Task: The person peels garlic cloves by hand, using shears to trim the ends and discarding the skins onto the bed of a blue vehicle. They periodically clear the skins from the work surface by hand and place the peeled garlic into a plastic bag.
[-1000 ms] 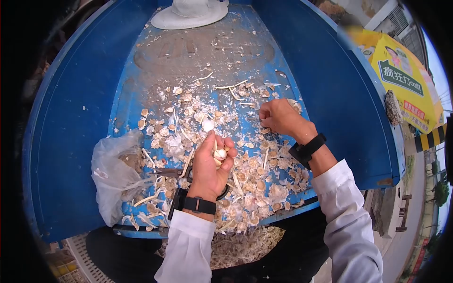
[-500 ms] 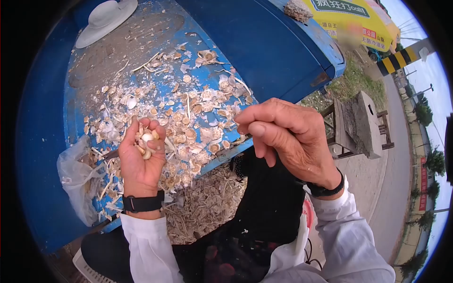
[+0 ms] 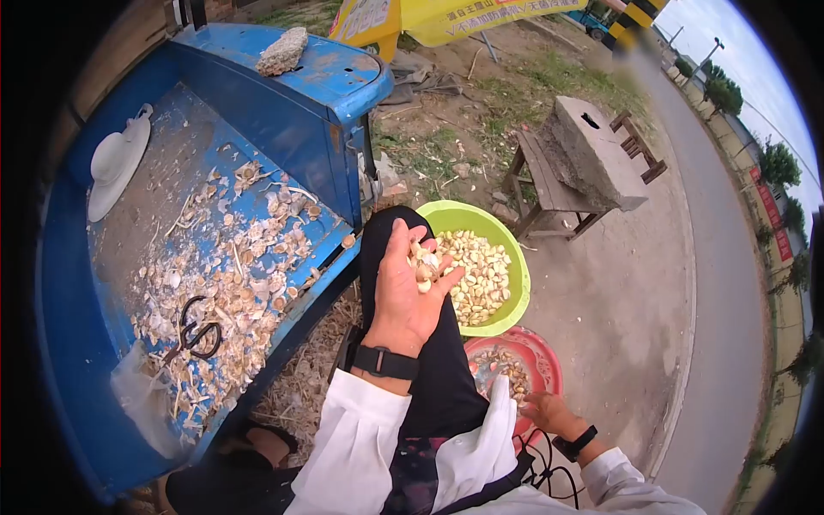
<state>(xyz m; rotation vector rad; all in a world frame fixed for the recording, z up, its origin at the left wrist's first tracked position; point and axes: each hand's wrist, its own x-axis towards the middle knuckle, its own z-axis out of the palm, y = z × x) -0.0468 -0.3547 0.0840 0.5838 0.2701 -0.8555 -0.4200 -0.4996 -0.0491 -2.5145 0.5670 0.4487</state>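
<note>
My left hand (image 3: 408, 296) is cupped palm up around several pale garlic cloves (image 3: 423, 263), held above my knee and beside the rim of a lime-green basin (image 3: 520, 287). Many peeled garlic cloves (image 3: 481, 279) fill that basin. Lower down, my right hand (image 3: 554, 415) reaches over the edge of a red basin (image 3: 548, 360), fingers stretched toward the darker, partly skinned cloves (image 3: 513, 378) inside. Its fingertips are small and partly hidden, and I see nothing held in them.
Papery garlic skins (image 3: 232, 300), black-handled scissors (image 3: 199, 335), a clear plastic bag (image 3: 142, 399) and a white hat (image 3: 118, 163) lie in the blue cart bed (image 3: 64, 343). A stone chunk (image 3: 281, 51) rests on its corner. A wooden stool (image 3: 549, 184) bears a concrete block (image 3: 592, 150).
The view has swung right, bringing both basins into sight. My left hand, still cupping cloves, has moved from the cart to above my knee. My right hand has dropped to the red basin.
</note>
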